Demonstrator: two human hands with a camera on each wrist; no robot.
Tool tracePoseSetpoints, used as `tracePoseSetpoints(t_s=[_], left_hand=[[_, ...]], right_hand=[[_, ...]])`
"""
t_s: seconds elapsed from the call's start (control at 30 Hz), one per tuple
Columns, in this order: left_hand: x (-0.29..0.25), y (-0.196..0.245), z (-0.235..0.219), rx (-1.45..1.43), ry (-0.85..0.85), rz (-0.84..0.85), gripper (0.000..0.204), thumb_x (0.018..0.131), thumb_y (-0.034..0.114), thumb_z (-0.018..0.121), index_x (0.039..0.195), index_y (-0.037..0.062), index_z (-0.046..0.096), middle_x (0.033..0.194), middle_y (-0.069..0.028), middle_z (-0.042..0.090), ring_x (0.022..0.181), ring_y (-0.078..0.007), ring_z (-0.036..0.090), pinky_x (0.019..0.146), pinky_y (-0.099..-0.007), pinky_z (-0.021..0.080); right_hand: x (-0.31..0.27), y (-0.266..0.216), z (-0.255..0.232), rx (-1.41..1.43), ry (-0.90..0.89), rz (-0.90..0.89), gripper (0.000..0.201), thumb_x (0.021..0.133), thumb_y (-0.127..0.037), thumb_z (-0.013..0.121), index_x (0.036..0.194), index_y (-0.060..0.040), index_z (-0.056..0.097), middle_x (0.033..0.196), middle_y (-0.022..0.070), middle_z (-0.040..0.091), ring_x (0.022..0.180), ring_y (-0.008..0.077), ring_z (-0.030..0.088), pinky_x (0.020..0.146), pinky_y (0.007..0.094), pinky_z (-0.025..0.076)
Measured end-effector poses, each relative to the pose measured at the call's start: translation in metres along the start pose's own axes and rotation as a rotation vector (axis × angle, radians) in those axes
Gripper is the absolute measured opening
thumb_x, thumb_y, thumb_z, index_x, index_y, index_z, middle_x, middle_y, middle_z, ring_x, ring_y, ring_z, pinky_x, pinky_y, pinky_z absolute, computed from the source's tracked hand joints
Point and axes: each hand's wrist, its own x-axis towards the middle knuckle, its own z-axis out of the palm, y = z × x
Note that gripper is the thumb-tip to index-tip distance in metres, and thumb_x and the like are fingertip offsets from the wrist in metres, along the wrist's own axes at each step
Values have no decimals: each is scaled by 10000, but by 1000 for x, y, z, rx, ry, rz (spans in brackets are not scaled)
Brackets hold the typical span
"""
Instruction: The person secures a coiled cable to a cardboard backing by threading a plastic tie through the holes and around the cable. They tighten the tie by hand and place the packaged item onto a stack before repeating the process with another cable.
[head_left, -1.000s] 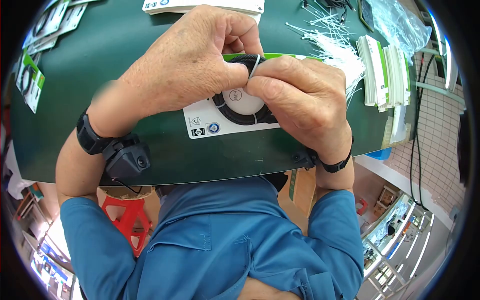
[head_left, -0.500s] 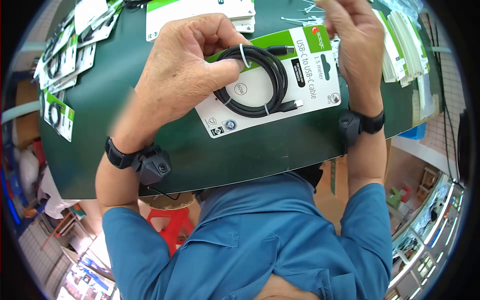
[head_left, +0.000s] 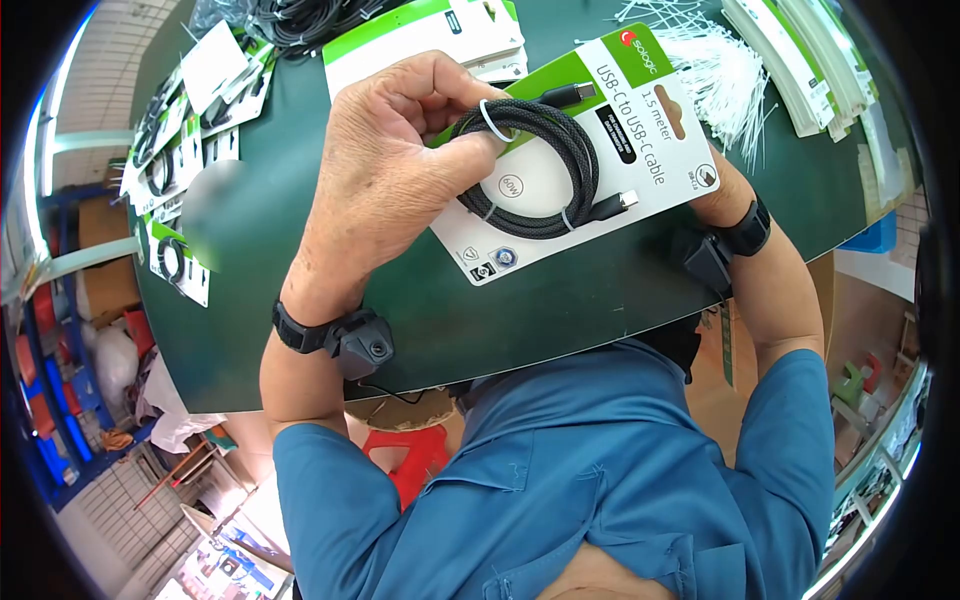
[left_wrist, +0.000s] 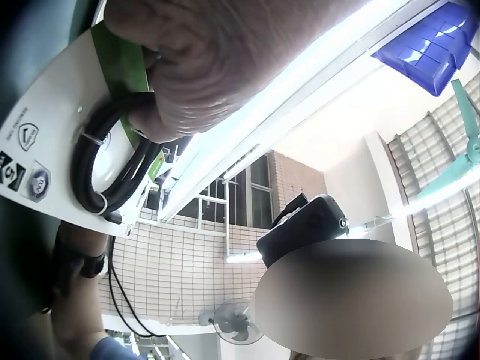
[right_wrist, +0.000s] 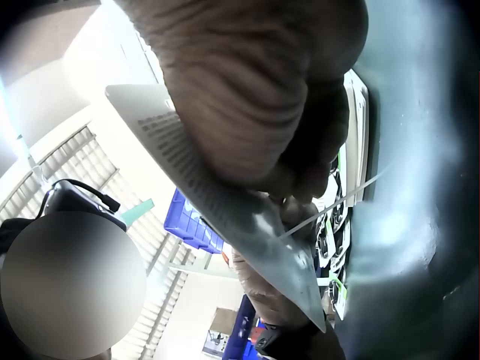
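A black braided USB-C cable point(head_left: 583, 165) lies coiled against a white and green packaging card point(head_left: 625, 190), tilted above the table. My left hand point(head_left: 385, 165) pinches card and coil at the left edge, thumb over the coil. A white zip tie point(head_left: 490, 122) loops round the coil beside that thumb; two more bands circle it lower down. Behind the card's right end is my right hand point(right_wrist: 247, 97), mostly hidden in the head view. Its fingers bend close to the card's back in the right wrist view, where a thin tie tail point(right_wrist: 337, 204) sticks out.
Loose white zip ties point(head_left: 715, 85) lie beyond the card, with a stack of cards point(head_left: 790, 65) to their right. More cards point(head_left: 430, 40) lie at the back, near black cables point(head_left: 310, 20). Finished-looking carded cables point(head_left: 180, 150) are heaped at the left.
The right hand left the front of the coil, swung out to the right, then went behind the card. The left hand keeps its hold on card and coil while the head view shifts.
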Motion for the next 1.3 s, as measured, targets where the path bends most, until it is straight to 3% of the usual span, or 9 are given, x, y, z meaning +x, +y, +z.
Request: tracePoseSetpoints(t_s=[0.13,0.2,0.23,0.43,0.47,0.53,0.87,1.03,1.3], left_hand=[[0,0,4,-19,14,-13,139,801,-39,683,938,-20,697,911,-49,726,853,-83,655,811,-242,539],[-1,-2,4,-12,11,-3,145,795,-47,682,937,-20,698,912,-49,727,853,-84,658,812,-241,543],[-1,-2,4,-8,-25,-9,182,801,-79,706,968,-9,692,972,-56,727,905,-103,676,843,-249,552],[-5,2,10,55,-95,70,278,789,-158,649,1030,-28,696,1015,-66,719,954,-119,689,883,-273,570],[-5,3,11,134,-126,79,316,768,-154,645,1056,-36,698,1011,-59,719,934,-111,680,876,-272,570],[-5,3,11,284,-158,148,401,707,-117,650,1096,-43,713,991,-30,721,878,-82,651,862,-259,559],[-5,9,10,536,-193,311,301,744,8,735,1042,-33,741,918,-54,694,838,-107,637,774,-276,528],[-8,8,5,351,-224,172,299,846,113,821,1109,-18,764,889,-26,619,825,-112,593,734,-256,505],[-8,10,6,227,-238,82,322,784,41,859,1097,8,791,819,3,585,750,-87,551,667,-243,474]], right_hand=[[-14,25,12,393,51,5,545,910,-129,746,1421,-65,566,1344,98,649,1231,186,615,1070,347,492],[-12,18,3,624,23,376,519,901,-133,745,1392,-59,592,1329,106,648,1218,189,622,1057,343,494],[-8,13,-1,627,26,374,519,901,-133,745,1392,-59,592,1329,106,648,1218,189,622,1057,343,494],[51,-21,-4,-440,-55,-88,251,851,-214,745,997,-27,662,964,104,694,831,264,690,710,334,552],[53,-21,6,-405,86,-169,233,834,-226,730,846,-33,600,789,102,627,696,304,651,604,367,513],[54,-18,8,-426,95,-192,220,830,-220,731,849,-42,602,785,100,619,701,301,650,606,364,511],[54,-18,9,-505,171,-185,187,785,-146,732,780,-78,558,752,69,582,643,273,611,554,349,481],[53,-19,12,-512,192,-164,161,766,-125,719,772,-84,564,761,62,594,655,281,628,551,355,491],[54,-12,23,-619,293,-154,144,710,-39,694,756,-74,563,724,61,567,616,254,593,527,349,471]])
